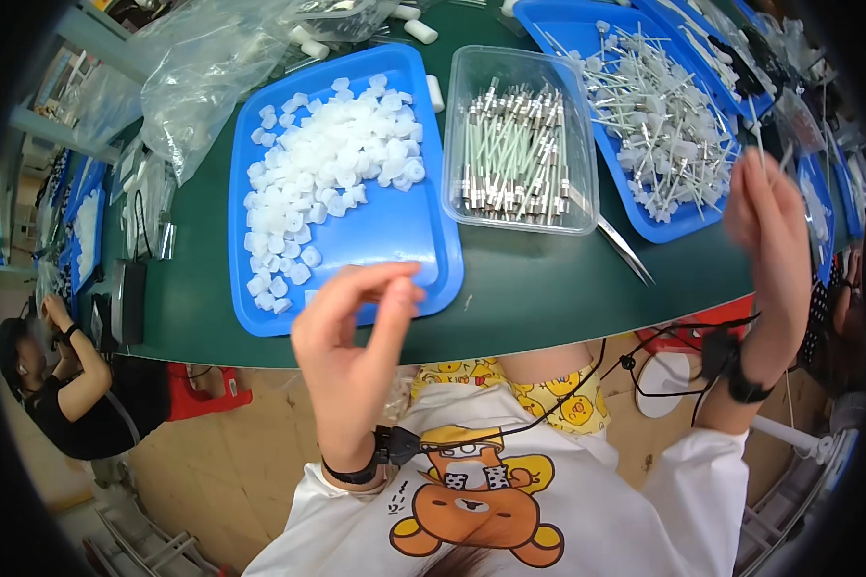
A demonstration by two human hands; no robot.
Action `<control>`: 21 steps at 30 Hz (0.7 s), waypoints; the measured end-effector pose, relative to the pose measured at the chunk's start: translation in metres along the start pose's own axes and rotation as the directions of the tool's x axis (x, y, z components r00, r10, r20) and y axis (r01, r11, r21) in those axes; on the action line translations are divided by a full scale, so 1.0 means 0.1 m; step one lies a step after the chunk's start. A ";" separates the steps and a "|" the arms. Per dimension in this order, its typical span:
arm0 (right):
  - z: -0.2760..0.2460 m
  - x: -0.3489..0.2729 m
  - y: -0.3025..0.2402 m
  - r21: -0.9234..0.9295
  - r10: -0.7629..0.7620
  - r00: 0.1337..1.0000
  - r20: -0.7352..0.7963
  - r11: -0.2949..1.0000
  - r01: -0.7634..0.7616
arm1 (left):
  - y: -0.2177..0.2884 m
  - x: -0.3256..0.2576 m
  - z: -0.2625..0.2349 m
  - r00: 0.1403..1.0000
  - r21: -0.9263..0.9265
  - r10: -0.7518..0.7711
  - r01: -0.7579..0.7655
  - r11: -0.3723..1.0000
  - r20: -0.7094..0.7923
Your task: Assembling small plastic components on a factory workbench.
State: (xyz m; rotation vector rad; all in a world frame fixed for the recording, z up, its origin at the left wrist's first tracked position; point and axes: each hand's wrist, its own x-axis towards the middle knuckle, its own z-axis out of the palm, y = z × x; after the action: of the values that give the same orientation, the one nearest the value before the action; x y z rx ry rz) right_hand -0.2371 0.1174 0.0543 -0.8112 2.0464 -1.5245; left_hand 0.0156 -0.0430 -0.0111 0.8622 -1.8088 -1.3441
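My left hand [351, 337] is raised over the near edge of the green table [548, 288]. Its thumb and forefinger are pinched together, apparently on a small white plastic cap. Just beyond it lies a blue tray [375, 245] heaped with several white plastic caps [332, 159]. My right hand [770, 231] is held up at the right with its fingers closed on a thin metal pin that sticks up above them. Behind it is a second blue tray [573, 29] full of thin pins fitted with white caps [649, 106].
A clear plastic box [568, 216] of green tubes with metal ends [512, 144] stands between the trays. Metal tweezers [624, 245] lie in front of it. Clear plastic bags [202, 77] are piled at the back left. Another person [67, 380] works at lower left.
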 end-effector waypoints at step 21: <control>0.87 -0.74 0.48 0.674 0.039 0.856 0.516 0.599 -0.433 | -0.24 0.54 -0.01 0.967 0.729 0.176 0.016 0.684 -0.185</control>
State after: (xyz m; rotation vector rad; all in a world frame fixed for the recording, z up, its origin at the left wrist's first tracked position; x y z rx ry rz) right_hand -0.1346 0.1191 -0.0146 -0.4297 0.9221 -1.6331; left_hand -0.0095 -0.0950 -0.0263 1.2653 -2.1619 -0.3733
